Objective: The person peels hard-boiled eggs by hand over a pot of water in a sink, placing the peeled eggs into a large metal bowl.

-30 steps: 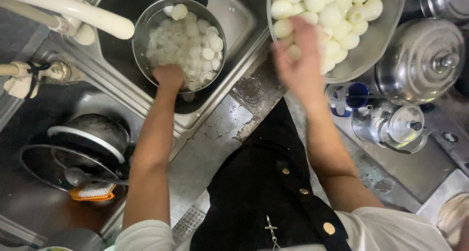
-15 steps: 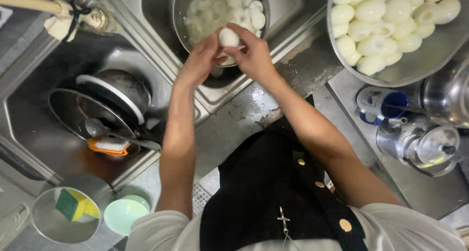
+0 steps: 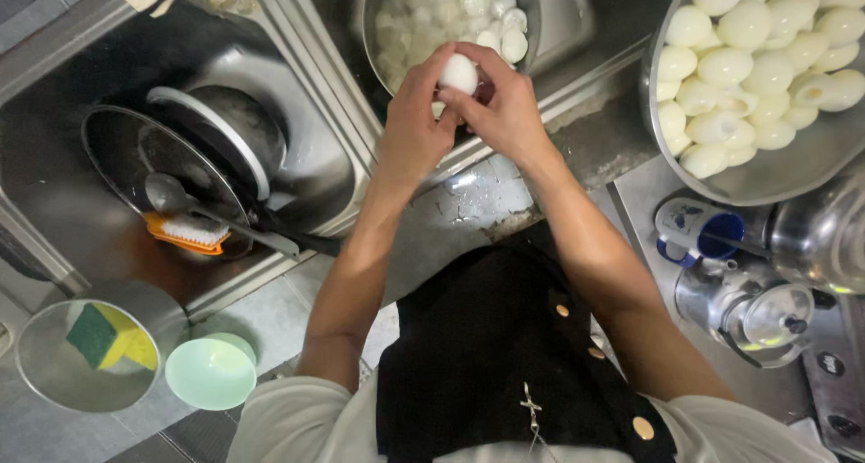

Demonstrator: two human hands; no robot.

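Both hands meet over the sink edge and hold one white boiled egg (image 3: pixel 459 72) between their fingertips. My left hand (image 3: pixel 416 116) grips it from the left, my right hand (image 3: pixel 503 104) from the right. Just beyond them a metal pot (image 3: pixel 386 13) in the right sink basin holds several eggs in water. A large metal bowl (image 3: pixel 784 175) at the upper right is heaped with several peeled white eggs.
The left sink basin (image 3: pixel 54 202) holds a dark pot, a glass lid, a ladle and an orange brush (image 3: pixel 185 233). A small metal dish with a green-yellow sponge (image 3: pixel 110 337) and a pale green bowl (image 3: pixel 210 373) sit at lower left. A blue cup (image 3: pixel 698 233) and metal kettles stand at right.
My right hand came back from the big bowl and my left hand picked an egg out of the pot. Both hands now hold that egg together, a little nearer to me.
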